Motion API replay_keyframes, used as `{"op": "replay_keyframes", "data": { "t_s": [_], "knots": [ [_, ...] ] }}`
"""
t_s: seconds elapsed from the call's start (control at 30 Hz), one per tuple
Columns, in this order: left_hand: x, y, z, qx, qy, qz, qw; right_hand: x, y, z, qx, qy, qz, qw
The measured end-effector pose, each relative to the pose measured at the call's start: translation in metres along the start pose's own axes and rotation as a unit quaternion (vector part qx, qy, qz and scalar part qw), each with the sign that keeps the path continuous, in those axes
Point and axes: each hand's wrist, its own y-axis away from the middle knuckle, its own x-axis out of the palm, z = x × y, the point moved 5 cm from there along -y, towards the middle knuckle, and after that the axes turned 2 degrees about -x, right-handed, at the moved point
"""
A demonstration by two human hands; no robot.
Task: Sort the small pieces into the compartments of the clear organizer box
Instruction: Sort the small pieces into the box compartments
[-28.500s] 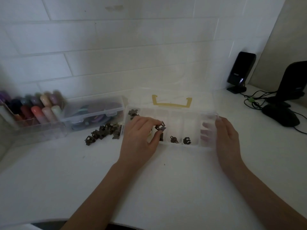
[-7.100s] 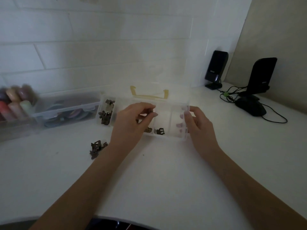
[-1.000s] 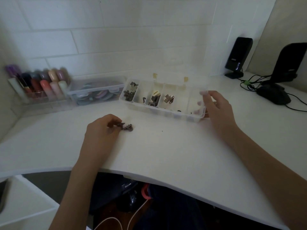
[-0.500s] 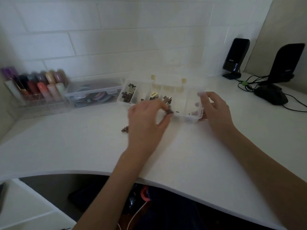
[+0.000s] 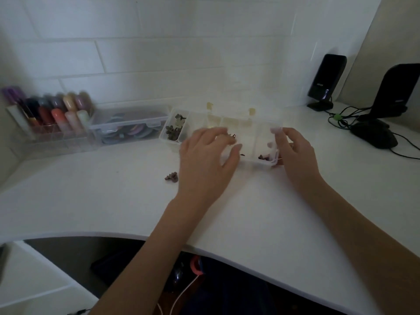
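The clear organizer box [image 5: 261,163] sits open on the white desk [image 5: 113,201], and everything else is placed from it. The left hand [image 5: 205,164] hovers over its middle compartments with fingers spread and lightly bent; whether a piece sits under the fingertips I cannot tell, since the hand hides that spot. The right hand [image 5: 295,153] grips the box's right end, thumb on the near wall and fingers curled over the rim, steadying it. Small dark pieces lie in the leftmost compartment [image 5: 173,130] and the rightmost one [image 5: 263,157], and one last loose piece [image 5: 171,176] rests on the desk just in front of the box's left end. These pieces look light, stiff and irregular, likely prone to snagging or skittering, so a fingertip pinch across the body seems best. The box itself looks thin, light plastic that would slide easily unless held by its end wall.
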Motion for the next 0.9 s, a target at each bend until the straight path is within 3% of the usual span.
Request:
{"op": "replay_keyframes", "data": {
  "t_s": [0.2, 0.3, 0.47, 0.6, 0.67, 0.8, 0.9],
  "knots": [
    [-0.034, 0.04, 0.063, -0.178, -0.134, 0.072, 0.972, 0.0, 0.001, 0.0, -0.003, 0.015, -0.004, 1.0],
    [-0.029, 0.046, 0.072, -0.182, -0.14, 0.095, 0.969, -0.001, 0.002, 0.0, 0.01, 0.005, -0.005, 1.0],
    [-0.031, 0.044, 0.072, -0.155, -0.082, 0.066, 0.982, -0.002, 0.003, 0.002, 0.009, 0.014, -0.006, 1.0],
    [-0.037, 0.044, 0.071, -0.215, 0.053, 0.031, 0.975, -0.002, 0.003, 0.0, 0.008, 0.009, -0.005, 1.0],
    [-0.035, 0.043, 0.075, -0.292, 0.187, 0.017, 0.938, -0.002, 0.003, 0.0, 0.007, 0.007, -0.004, 1.0],
    [-0.025, 0.045, 0.072, -0.384, 0.427, 0.015, 0.819, -0.001, 0.002, -0.001, 0.012, 0.004, -0.005, 1.0],
    [-0.021, 0.045, 0.071, -0.397, 0.464, 0.016, 0.792, -0.002, 0.001, -0.001, 0.01, 0.012, -0.006, 1.0]
  ]
}}
